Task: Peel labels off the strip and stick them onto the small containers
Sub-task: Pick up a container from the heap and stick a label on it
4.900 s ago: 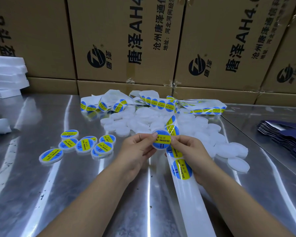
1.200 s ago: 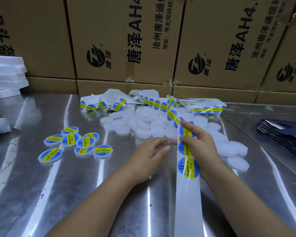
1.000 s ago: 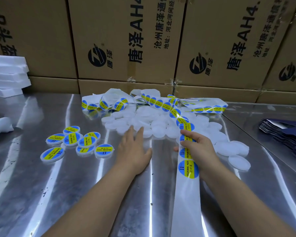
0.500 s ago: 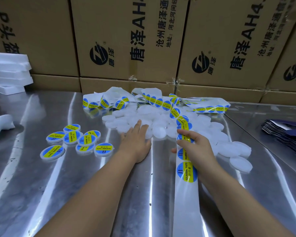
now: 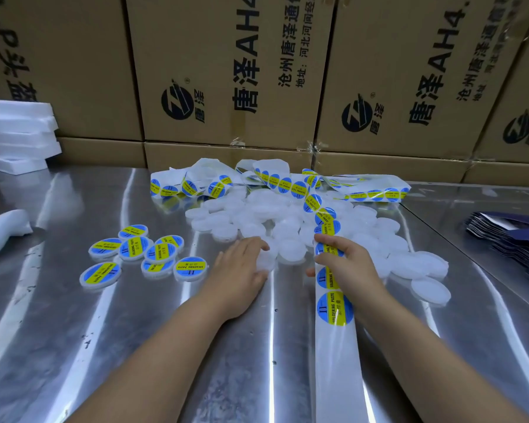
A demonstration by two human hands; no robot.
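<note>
Curls left hand (image 5: 240,268) round a blank container (image 5: 265,261) at the near edge of the pile (image 5: 287,227). Pinches the strip (image 5: 336,377) in right hand (image 5: 348,265), apart from the left. May drag more of the pile along, packed tight around that hand. May crease the next label (image 5: 333,308), just behind the right hand, or stick it to itself, by twisting the slack strip when lifting.

Ahead of you rises a wall of brown cardboard boxes (image 5: 226,71) with black lettering — two rows showing. Your steel table (image 5: 74,346) shows bright streaks of light; white foam sheets (image 5: 16,132) pile at far left, dark blue flat packets (image 5: 507,239) at right.
</note>
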